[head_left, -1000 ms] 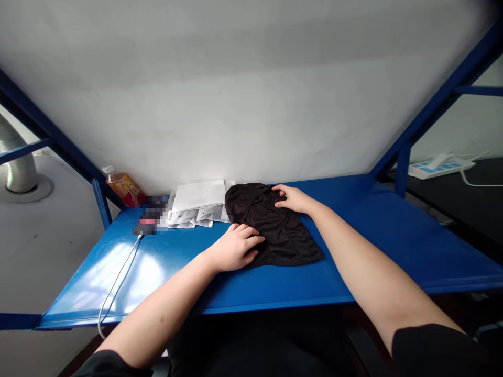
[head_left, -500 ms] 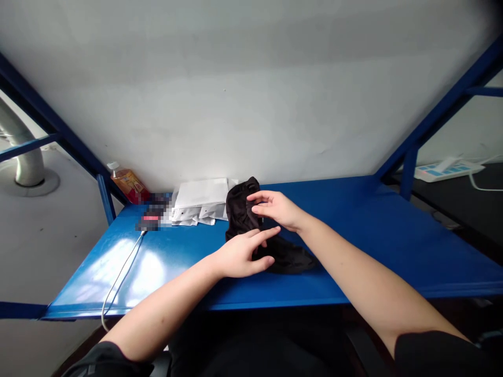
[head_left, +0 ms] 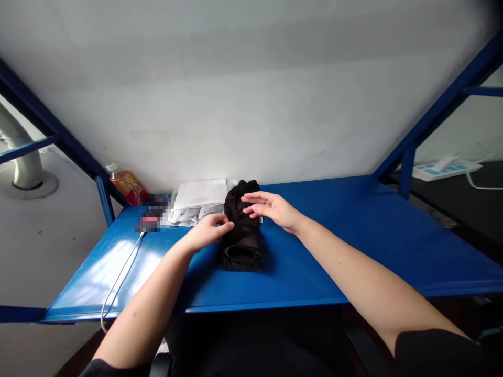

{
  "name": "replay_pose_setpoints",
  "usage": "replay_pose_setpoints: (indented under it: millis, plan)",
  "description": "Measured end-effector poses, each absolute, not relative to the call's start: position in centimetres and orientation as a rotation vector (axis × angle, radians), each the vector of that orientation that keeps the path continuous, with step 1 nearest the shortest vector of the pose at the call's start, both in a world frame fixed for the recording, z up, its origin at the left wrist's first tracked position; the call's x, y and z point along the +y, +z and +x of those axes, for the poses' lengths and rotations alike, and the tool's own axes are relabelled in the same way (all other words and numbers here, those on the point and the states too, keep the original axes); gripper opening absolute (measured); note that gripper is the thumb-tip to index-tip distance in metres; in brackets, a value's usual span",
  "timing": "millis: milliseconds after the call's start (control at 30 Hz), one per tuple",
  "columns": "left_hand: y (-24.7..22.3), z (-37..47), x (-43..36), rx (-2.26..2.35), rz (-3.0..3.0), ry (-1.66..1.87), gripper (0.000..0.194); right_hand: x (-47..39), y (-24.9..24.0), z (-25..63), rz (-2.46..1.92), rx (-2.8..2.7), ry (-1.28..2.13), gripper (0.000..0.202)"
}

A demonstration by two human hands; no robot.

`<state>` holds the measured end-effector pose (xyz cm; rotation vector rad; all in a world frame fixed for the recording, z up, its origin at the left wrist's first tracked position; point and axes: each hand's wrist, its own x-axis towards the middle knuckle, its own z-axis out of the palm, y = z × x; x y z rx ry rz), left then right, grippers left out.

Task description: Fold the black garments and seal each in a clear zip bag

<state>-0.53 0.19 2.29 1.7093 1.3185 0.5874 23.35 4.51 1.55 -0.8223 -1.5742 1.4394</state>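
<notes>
A dark, soft piece of black cloth (head_left: 243, 235) lies folded into a narrow upright strip on the blue table (head_left: 314, 262), with a rounded fold or opening at its near end. My left hand (head_left: 208, 230) is at the cloth's left edge, its fingers curled and the thumb pressed over the edge; the fingertips are partly hidden. Over the upper right part of the cloth is my right hand (head_left: 275, 209), fingers stretched out and thumb apart, holding nothing.
White plastic packets (head_left: 200, 196) are stacked left of the cloth against the wall (head_left: 236, 104). Farther left stand a drink bottle (head_left: 128, 183) and a blurred device with a white cable (head_left: 121, 275). Blue frame bars (head_left: 406, 170) edge both sides. A power strip (head_left: 446, 168) lies at far right.
The part of the cloth that spread to the lower right now lies within the narrow strip. My left hand has moved left to the cloth's left edge; my right hand has barely shifted.
</notes>
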Motion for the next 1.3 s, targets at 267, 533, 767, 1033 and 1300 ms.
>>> replay_pose_setpoints:
  millis: [267, 533, 767, 1033, 1300]
  plan:
    - [-0.6, -1.1, 1.6, 1.659, 1.62, 0.678, 0.037, 6.0, -1.4, 23.3, -1.666, -1.868, 0.842, 0.028]
    - [0.2, -0.4, 1.4, 1.518, 1.478, 0.797, 0.023, 5.4, -1.2, 22.5, -1.409, -1.578, 1.139, 0.019]
    - [0.7, 0.5, 1.0, 1.003, 0.94, 1.102, 0.038, 5.2, -0.5, 22.3, -1.116, -1.378, 1.382, 0.033]
    - [0.2, 0.8, 0.4, 1.248, 1.632, 1.339, 0.049, 3.0, 1.7, 22.9, -1.032, -1.771, 0.696, 0.042]
    - [-0.1, -0.2, -1.5, 1.099, 2.179, 1.503, 0.07, 1.2, 3.4, 23.0, -0.839, -1.563, 0.859, 0.032]
